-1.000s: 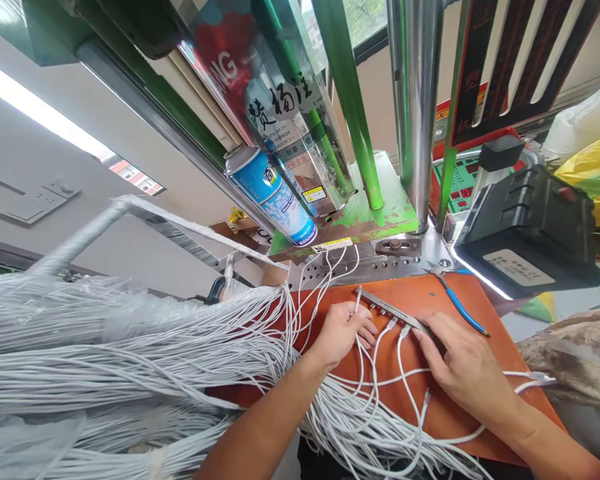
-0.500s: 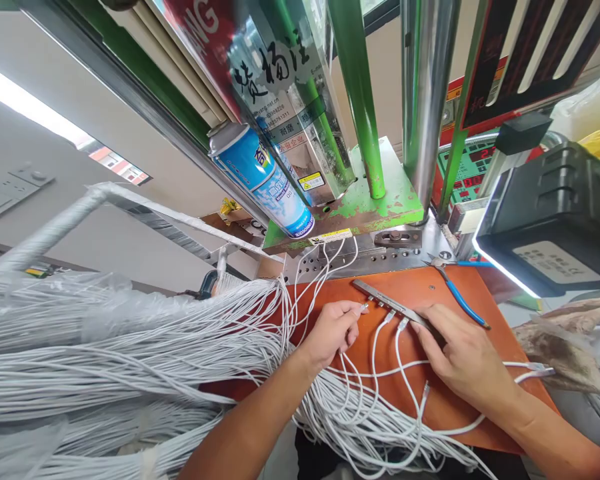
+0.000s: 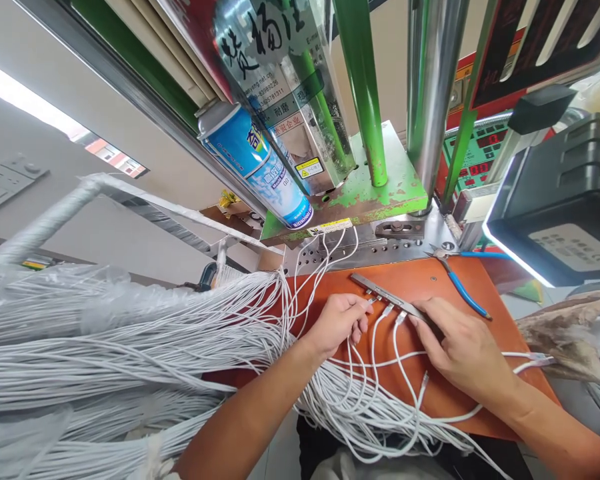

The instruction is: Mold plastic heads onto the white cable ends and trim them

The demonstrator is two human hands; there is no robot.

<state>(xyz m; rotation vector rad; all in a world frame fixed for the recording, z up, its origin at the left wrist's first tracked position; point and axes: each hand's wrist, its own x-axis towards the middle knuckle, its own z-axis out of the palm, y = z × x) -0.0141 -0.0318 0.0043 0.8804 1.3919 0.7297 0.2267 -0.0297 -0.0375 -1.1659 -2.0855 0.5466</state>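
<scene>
A narrow metal fixture bar [image 3: 387, 297] lies on the orange mat [image 3: 420, 280] with white cable ends plugged along it. My left hand [image 3: 337, 321] pinches the connector end of a white cable [image 3: 367, 303] right at the bar's near-left slots. My right hand [image 3: 463, 350] rests on the bar's right end, fingers pressed down on it. Several loose white cables [image 3: 380, 400] trail from the bar toward me.
A thick bundle of white cables [image 3: 110, 347] fills the left. Behind the mat stands a green press machine [image 3: 365, 193] with a blue spray can [image 3: 260, 167] leaning on it. Blue-handled pliers [image 3: 460, 283] lie at the mat's back right, beside a black box [image 3: 560, 200].
My left hand has kept a cable connector at the bar's left slots, shifting slightly. The right hand stays on the bar. The view has tilted a little.
</scene>
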